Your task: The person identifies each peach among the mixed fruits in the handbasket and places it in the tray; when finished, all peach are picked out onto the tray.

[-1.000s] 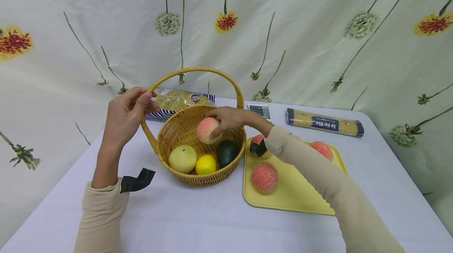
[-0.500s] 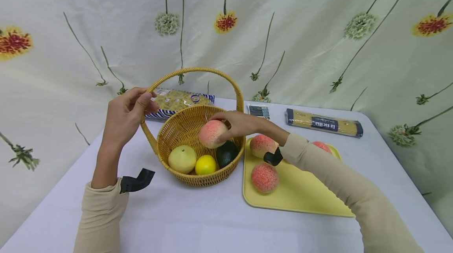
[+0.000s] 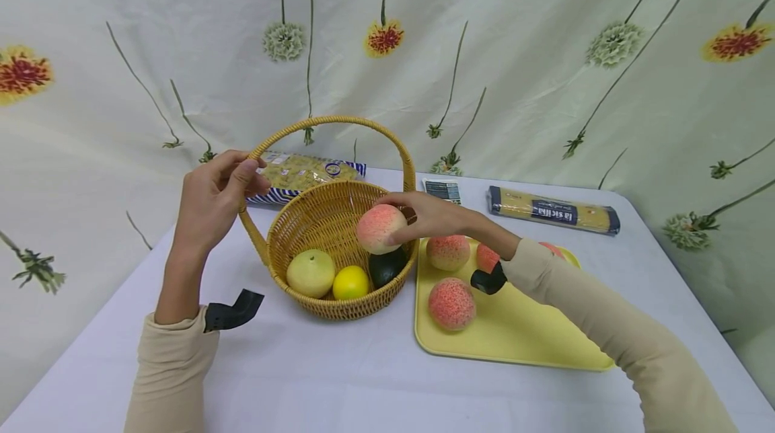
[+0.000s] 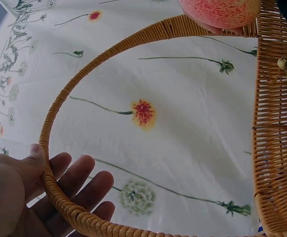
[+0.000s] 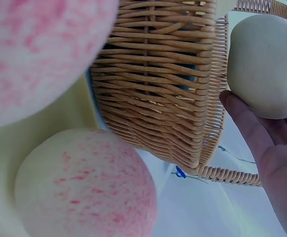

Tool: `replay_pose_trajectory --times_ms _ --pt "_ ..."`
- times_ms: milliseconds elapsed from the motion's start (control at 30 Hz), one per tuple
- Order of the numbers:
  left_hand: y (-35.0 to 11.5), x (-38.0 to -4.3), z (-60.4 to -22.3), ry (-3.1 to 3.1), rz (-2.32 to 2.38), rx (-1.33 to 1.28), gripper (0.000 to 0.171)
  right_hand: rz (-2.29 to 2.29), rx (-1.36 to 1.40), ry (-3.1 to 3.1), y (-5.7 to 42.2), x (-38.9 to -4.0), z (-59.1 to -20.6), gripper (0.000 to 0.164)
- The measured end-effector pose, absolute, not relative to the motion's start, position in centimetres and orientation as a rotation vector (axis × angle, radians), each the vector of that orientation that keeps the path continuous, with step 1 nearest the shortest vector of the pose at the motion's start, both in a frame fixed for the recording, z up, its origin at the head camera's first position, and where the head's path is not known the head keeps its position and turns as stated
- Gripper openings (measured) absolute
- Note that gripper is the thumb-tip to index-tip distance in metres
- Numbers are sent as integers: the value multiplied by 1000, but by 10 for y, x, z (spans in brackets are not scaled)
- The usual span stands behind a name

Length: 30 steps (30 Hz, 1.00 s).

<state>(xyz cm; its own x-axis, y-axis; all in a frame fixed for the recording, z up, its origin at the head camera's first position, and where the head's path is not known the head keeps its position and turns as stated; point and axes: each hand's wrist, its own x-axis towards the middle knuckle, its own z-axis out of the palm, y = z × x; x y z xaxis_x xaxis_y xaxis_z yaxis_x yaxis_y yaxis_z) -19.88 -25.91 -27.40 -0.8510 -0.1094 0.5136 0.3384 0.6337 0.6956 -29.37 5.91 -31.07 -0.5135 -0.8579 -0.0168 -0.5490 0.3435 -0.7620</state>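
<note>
My left hand holds the tall handle of the wicker basket on its left side, with thumb and fingers around the cane in the left wrist view. In my right hand is a pink and cream peach, gripped over the right part of the basket; its pale underside faces the right wrist view. Lying in the basket are a pale green round fruit, a yellow lemon and a dark green avocado, which the peach partly overlaps in the head view.
Right of the basket, a yellow tray bears several peaches, some partly behind my right arm. Behind the basket lies a bag of pasta. A spaghetti pack and a small printed packet are at the back right.
My right hand has moved right with the peach, from the basket's middle toward its right rim. More of the tray's peaches show. My left hand stays on the handle.
</note>
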Motion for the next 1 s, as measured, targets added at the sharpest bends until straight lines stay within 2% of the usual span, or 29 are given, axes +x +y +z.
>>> replay_pose_trajectory --times_ms 1000 --pt "-260 -199 -274 -2328 -1151 -180 31 -1213 -1127 2125 127 -264 -319 56"
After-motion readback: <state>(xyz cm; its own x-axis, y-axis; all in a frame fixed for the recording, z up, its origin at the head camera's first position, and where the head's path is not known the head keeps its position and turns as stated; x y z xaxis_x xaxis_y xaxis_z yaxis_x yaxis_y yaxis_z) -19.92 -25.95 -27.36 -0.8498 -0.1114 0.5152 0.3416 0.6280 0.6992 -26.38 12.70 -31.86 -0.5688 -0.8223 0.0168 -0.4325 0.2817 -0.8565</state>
